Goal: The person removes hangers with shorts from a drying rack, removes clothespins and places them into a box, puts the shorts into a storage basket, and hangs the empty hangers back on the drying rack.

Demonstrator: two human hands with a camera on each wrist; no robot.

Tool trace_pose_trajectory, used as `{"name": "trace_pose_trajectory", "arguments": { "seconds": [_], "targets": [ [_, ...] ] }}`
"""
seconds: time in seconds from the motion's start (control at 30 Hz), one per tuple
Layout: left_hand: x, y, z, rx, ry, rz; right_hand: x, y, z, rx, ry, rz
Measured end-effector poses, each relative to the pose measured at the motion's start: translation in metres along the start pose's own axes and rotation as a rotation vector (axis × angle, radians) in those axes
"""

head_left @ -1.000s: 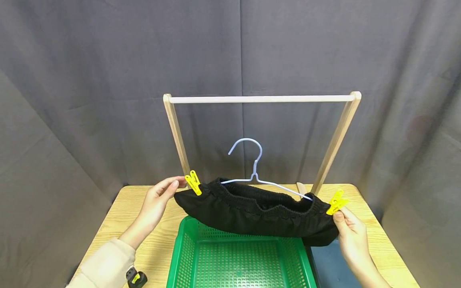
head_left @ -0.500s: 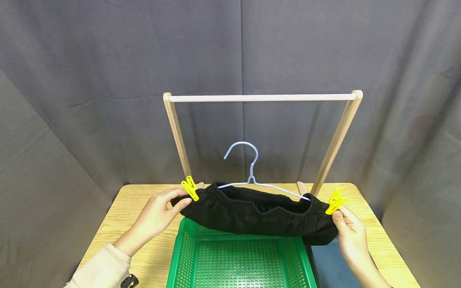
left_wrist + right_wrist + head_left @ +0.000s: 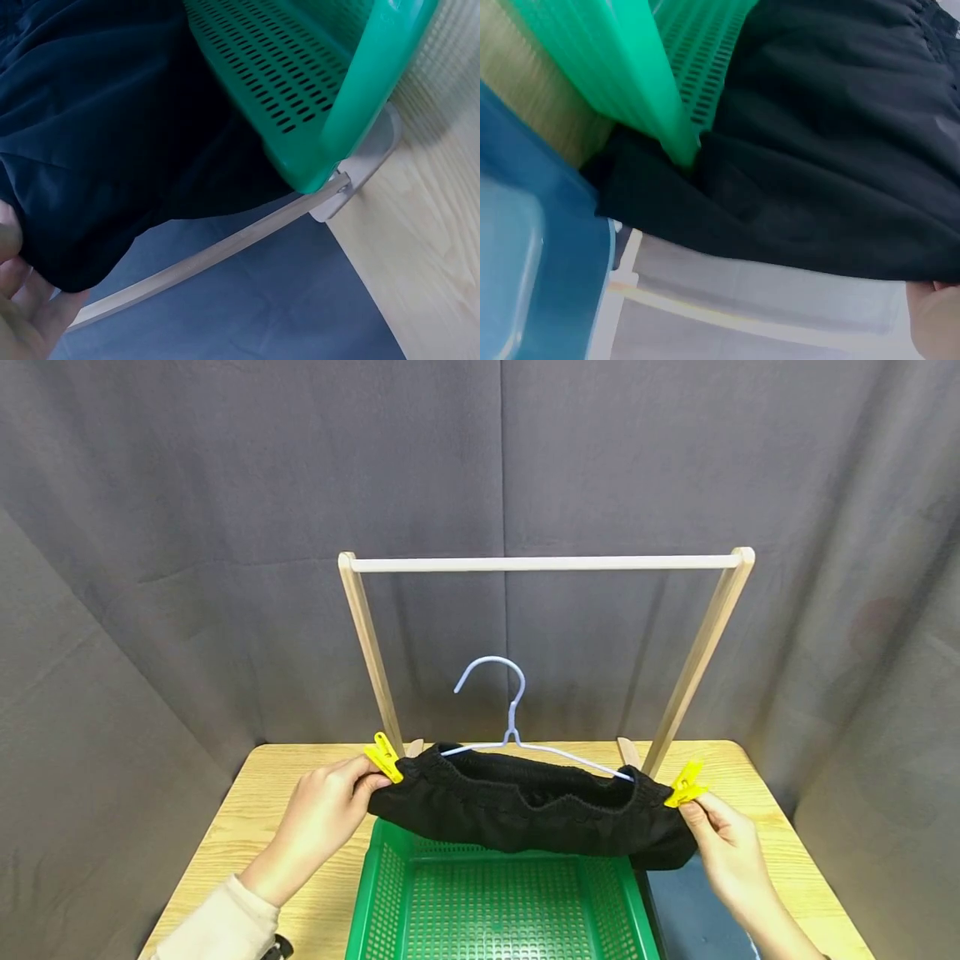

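Note:
Black cloth with a gathered elastic waist, an elastic-waist garment (image 3: 517, 822), is stretched sideways between both hands above a green basket (image 3: 363, 893). A light blue hanger (image 3: 512, 718) sits inside its waist opening, hook upward. Yellow clothespins clip the waist: the left clothespin (image 3: 383, 757) and the right clothespin (image 3: 686, 785). My left hand (image 3: 322, 810) pinches the left corner beside its clothespin. On the other side, my right hand (image 3: 731, 852) pinches the right corner just below its clothespin. In the right wrist view, a fold of the garment (image 3: 795, 187) hangs outside the basket wall.
Behind the garment stands a wooden rack with a white rail (image 3: 543, 563). A blue bin (image 3: 693, 910) is on the wooden table (image 3: 300, 768) to the basket's right. Grey curtain (image 3: 427, 460) surrounds the table's back and sides.
My left hand has moved down onto the garment's corner and now pinches it beside the clothespin. The garment, hanger and clothespins have shifted slightly left, the hanger also a little lower.

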State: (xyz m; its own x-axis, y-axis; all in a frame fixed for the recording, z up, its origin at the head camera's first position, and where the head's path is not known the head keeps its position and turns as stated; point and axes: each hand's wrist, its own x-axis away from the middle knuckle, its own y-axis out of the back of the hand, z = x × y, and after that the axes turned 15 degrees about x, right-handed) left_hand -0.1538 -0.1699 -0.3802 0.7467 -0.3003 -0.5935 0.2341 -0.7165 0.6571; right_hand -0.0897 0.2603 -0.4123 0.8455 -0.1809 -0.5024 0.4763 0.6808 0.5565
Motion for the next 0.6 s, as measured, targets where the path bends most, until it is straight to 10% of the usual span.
{"name": "trace_pose_trajectory", "arguments": {
  "seconds": [0.43,0.6],
  "targets": [
    [0.006,-0.006,0.002,0.039,-0.001,-0.112,-0.021,0.029,0.004,0.136,0.034,0.234],
    [0.011,-0.008,0.005,0.039,0.004,-0.138,-0.037,0.038,0.011,0.193,0.175,0.281]
  ]
}}
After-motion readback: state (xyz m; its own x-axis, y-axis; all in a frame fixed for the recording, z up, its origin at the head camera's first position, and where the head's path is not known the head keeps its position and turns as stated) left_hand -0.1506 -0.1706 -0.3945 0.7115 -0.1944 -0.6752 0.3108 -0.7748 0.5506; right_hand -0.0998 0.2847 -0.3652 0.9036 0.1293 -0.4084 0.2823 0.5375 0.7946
